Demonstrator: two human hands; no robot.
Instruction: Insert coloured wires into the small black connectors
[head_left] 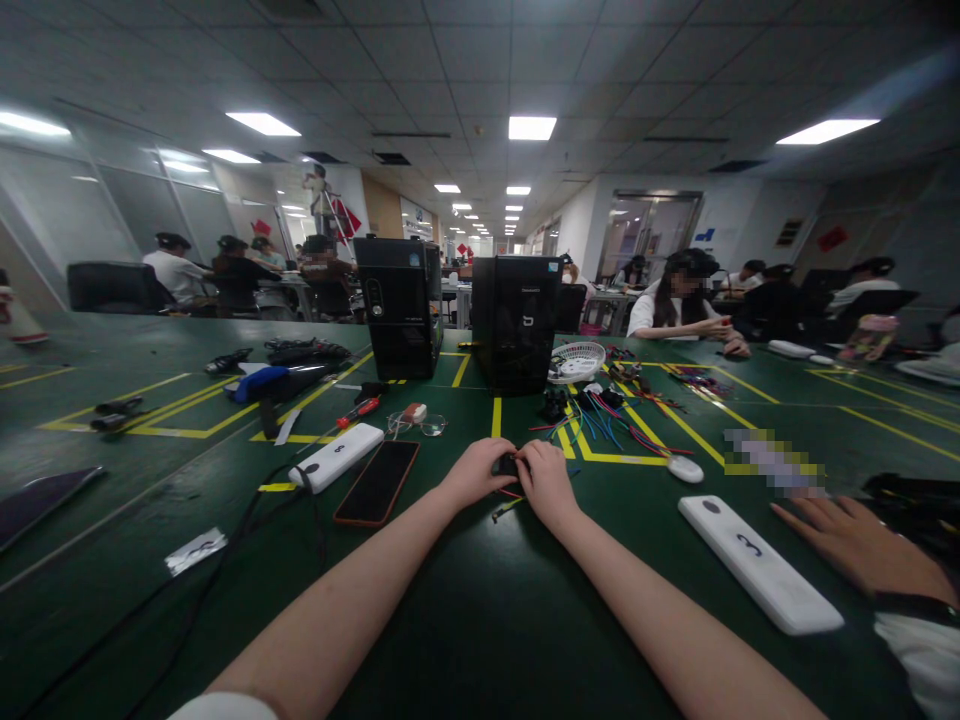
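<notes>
Just in front of the two black computer towers, my left hand (478,475) and my right hand (547,485) meet over the green table. Both are closed, with fingertips pinching a small black part (507,466) between them. Thin coloured wires (512,508), red and yellow-green, come out below the fingers. The part's exact kind is hidden by the fingers. A bundle of coloured wires with black ends (600,412) lies beyond my right hand. Left of my left hand lies a dark phone (377,483) with a reddish edge.
Behind my hands stand a left tower (397,320) and a right tower (514,325). A white basket (577,362), glasses (426,425), red screwdriver (358,412) and white power banks (337,458) lie around. At right, another person's hand (870,545) rests near a white power bank (757,562).
</notes>
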